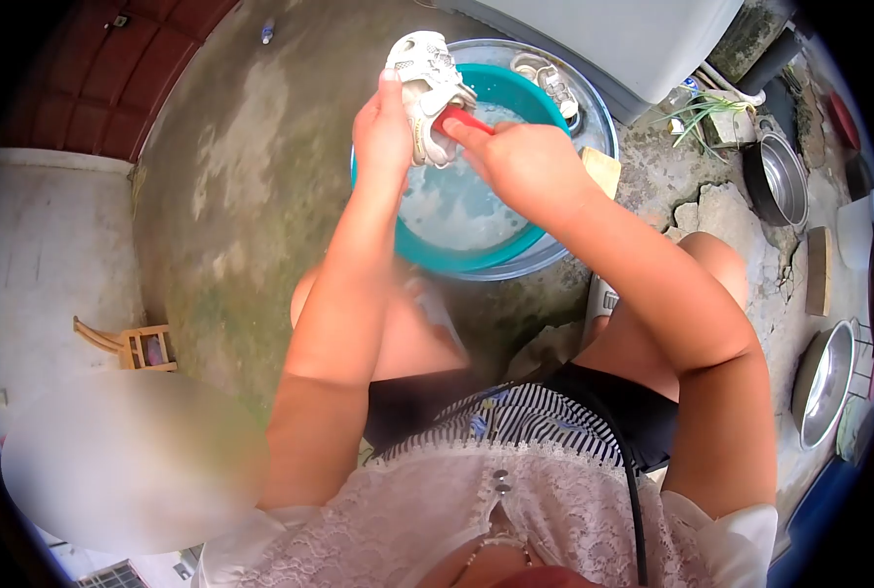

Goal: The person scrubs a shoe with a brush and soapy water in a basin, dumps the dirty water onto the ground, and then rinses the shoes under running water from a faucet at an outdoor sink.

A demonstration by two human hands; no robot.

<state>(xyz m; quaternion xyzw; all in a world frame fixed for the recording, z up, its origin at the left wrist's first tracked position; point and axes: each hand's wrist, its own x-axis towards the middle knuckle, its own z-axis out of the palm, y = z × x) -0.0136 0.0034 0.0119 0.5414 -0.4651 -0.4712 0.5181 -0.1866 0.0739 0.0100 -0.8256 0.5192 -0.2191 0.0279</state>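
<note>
A white shoe [423,64] is gripped in my left hand [383,132], my thumb along its side, above a teal basin [427,257] of cloudy, sudsy water [471,201]. My right hand [520,162] is closed around a red-handled tool [464,120], probably a brush, pressed against the shoe near its opening. The tool's working end is hidden by the shoe and my fingers. Another pair of light shoes [549,83] rests at the far right rim, between the teal basin and the wider metal basin [599,98] around it.
A pale yellow block [601,171] sits at the metal basin's right edge. Metal pans [778,176] and another metal bowl [825,382] stand at the right. A large grey-white box-like object [603,39] is behind the basin. A small wooden chair [143,348] is at the left.
</note>
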